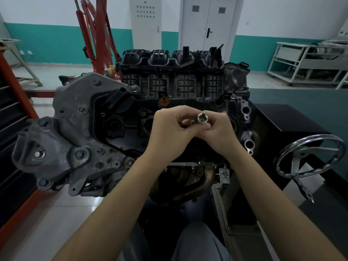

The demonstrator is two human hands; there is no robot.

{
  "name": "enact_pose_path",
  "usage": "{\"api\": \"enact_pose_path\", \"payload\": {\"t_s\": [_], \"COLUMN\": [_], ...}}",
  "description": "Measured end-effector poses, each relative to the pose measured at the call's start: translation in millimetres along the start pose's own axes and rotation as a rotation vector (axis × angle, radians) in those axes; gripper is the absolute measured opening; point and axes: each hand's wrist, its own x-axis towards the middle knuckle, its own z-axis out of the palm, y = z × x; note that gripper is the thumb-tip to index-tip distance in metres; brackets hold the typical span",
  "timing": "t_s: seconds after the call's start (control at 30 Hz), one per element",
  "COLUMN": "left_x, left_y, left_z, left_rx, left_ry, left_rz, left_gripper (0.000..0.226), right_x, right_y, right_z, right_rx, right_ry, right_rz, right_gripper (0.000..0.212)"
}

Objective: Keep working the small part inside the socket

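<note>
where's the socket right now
In the head view the shiny socket sits near the middle of the picture, pinched in the right hand, with the left hand touching beside it, above the engine.

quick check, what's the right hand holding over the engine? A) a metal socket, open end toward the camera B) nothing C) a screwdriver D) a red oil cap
A: the right hand pinches a shiny metal socket with its hollow end facing the camera, held close against the left hand above the engine.
</note>
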Motion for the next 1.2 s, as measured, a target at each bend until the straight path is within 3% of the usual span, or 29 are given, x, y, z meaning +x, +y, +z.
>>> {"api": "enact_pose_path", "payload": {"t_s": [0.1,0.2,0.4,0.57,0.77,0.97,1.1,1.2], "left_x": [-0.2,-1.0,-0.6,0.5,2.0,0.8,0.2,-0.1], "left_y": [-4.1,-5.8,-6.9,-5.3,-2.7,-0.9,-3.1,-4.6], "left_z": [-0.7,-2.0,-0.9,-4.4,-0.9,-4.8,-0.5,-0.1], "left_rx": [-0.08,-0.163,-0.042,-0.169,0.0,-0.197,-0.036,-0.06], "left_ry": [-0.05,-0.099,0.003,-0.1,0.011,-0.137,-0.022,-0.03], "left_rz": [-0.007,-0.021,0.007,-0.015,-0.021,-0.017,-0.014,-0.019], "left_gripper": [0.022,0.027,0.021,0.026,0.018,0.025,0.019,0.017], "right_x": [-0.8,0.1,0.5,0.1,1.5,-0.6,1.2,0.2], "right_y": [-3.1,-0.7,-0.9,-3.2,2.0,-3.8,-1.1,-1.4], "right_z": [0.8,1.4,0.0,2.9,0.2,2.4,0.3,0.7], "right_rx": [-0.014,-0.035,-0.01,0.015,-0.03,-0.011,-0.022,-0.032], "right_ry": [-0.051,-0.006,-0.016,-0.015,-0.015,-0.001,-0.007,-0.052], "right_rz": [0.012,0.008,0.007,0.034,0.03,0.019,0.03,0.026], "right_gripper": [0.033,0.024,0.022,0.024,0.015,0.014,0.018,0.021]}}
